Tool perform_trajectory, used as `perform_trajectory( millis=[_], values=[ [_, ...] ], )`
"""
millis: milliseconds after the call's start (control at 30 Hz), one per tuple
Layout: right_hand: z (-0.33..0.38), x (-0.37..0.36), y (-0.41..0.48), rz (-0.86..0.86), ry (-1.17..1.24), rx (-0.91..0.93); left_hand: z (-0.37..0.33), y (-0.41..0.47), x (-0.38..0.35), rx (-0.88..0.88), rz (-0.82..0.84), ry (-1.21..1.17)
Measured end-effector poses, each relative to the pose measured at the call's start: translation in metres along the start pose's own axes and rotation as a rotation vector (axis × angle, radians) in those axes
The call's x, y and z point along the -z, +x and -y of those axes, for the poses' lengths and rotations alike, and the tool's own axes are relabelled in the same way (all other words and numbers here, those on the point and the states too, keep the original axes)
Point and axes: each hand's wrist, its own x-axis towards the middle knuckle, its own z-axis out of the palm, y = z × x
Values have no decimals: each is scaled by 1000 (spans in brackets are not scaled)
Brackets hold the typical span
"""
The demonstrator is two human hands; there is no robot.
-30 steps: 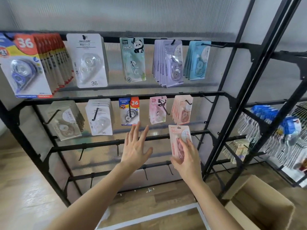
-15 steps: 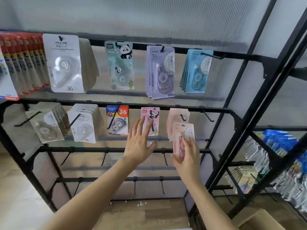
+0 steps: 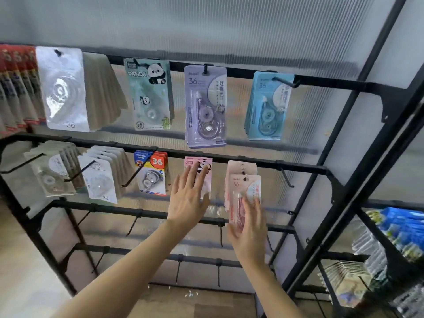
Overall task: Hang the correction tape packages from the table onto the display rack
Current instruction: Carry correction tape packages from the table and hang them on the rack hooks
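Note:
My right hand (image 3: 250, 230) grips the lower part of a pink correction tape package (image 3: 244, 189) marked 36. The package is held upright against the front of a stack of matching pink packages (image 3: 241, 167) on a hook of the middle bar of the black display rack (image 3: 298, 167). My left hand (image 3: 189, 199) is raised with fingers straight and spread. Its fingertips lie over the pink panda package (image 3: 207, 161) hanging just left of the stack. The table is out of view.
The top bar carries white (image 3: 62, 88), green panda (image 3: 149, 95), purple (image 3: 206, 106) and blue packages (image 3: 267, 106). An empty hook (image 3: 286, 177) juts out right of the pink stack. Bare hooks line the lower bars. A second rack with blue goods (image 3: 399, 228) stands at the right.
Both hands rose toward the middle bar. The pink package moved up from below the bar to the front of the pink stack. My left hand reached the panda package.

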Motion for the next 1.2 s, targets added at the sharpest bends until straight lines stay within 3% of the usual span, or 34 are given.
perform_trajectory(
  millis=[267,533,767,1200],
  values=[
    [-13,-10,-7,16,-22,-23,0,-1,0,44,-9,46],
    [-19,-20,43,244,-192,-107,-3,0,1,59,61,166],
    [-17,-25,52,309,-222,-88,-4,-1,3,55,165,253],
    [14,-1,20,442,-362,-128,8,-39,26,-1,153,210]
  ],
)
